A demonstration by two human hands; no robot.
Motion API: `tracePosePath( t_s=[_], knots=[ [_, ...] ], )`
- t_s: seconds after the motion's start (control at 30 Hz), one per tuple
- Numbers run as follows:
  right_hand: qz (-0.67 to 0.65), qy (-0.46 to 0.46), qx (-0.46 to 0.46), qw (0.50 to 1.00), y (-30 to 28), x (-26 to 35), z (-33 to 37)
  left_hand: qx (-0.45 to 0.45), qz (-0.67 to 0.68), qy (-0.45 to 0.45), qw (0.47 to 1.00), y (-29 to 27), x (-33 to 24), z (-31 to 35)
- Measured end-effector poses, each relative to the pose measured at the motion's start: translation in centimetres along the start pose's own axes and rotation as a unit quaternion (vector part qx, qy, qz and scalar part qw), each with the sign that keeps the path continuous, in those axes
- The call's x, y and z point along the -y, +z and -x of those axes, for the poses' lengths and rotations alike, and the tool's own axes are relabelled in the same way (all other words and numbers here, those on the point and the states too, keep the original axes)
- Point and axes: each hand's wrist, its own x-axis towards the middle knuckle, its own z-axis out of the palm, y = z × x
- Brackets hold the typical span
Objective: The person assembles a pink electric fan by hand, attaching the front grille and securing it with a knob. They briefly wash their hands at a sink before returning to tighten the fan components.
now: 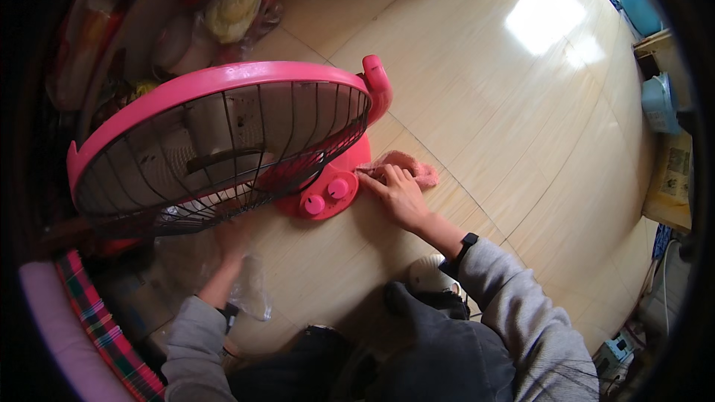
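A pink electric fan stands on the floor in front of me, its round wire guard tilted up. Two pink knobs sit on its base. My right hand holds a pink cloth against the right side of that base, fingers bent over the cloth. My left hand reaches up beneath the lower left of the guard. Its fingers are hidden behind the wires, so what they touch does not show. A clear plastic bag lies beside my left wrist.
Bagged produce is piled at the upper left. A plaid-edged pink cushion borders the lower left. Along the right wall are a light blue container and a cardboard box. The tiled floor stretches to the right.
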Motion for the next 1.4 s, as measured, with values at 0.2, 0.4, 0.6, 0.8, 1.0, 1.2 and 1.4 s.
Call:
tracePosePath(
  t_s=[0.2, 0.4, 0.6, 0.8, 1.0, 1.2, 1.4],
  knots=[
    [0.023, -0.014, 0.017, 0.999, -0.3, -0.1, -0.1, 0.152, -0.161, 0.377, 0.899, 5.4, -15.7, -2.8],
    [0.021, -0.026, 0.02, 0.999, -0.9, -0.1, -1.1, 0.112, -0.197, 0.362, 0.904, 8.7, -18.3, -4.9],
    [0.064, -0.09, 0.078, 0.991, -1.5, -1.0, -5.1, 0.113, -0.151, 0.369, 0.91, 8.8, -17.3, -5.7],
    [0.082, -0.125, -0.036, 0.988, -0.1, 0.4, -8.2, 0.126, -0.165, 0.352, 0.913, 7.9, -17.6, -5.7],
    [0.026, -0.133, 0.103, 0.985, -1.8, -0.8, -6.7, 0.117, -0.097, 0.332, 0.931, 7.8, -17.3, -5.8],
    [0.136, -0.189, 0.002, 0.973, -0.7, -0.6, -8.8, 0.126, -0.089, 0.337, 0.929, 7.8, -16.7, -6.1],
    [0.114, -0.03, 0.056, 0.992, -0.5, 0.1, -11.4, 0.109, -0.096, 0.337, 0.93, 7.8, -17.0, -6.1]
  ],
)
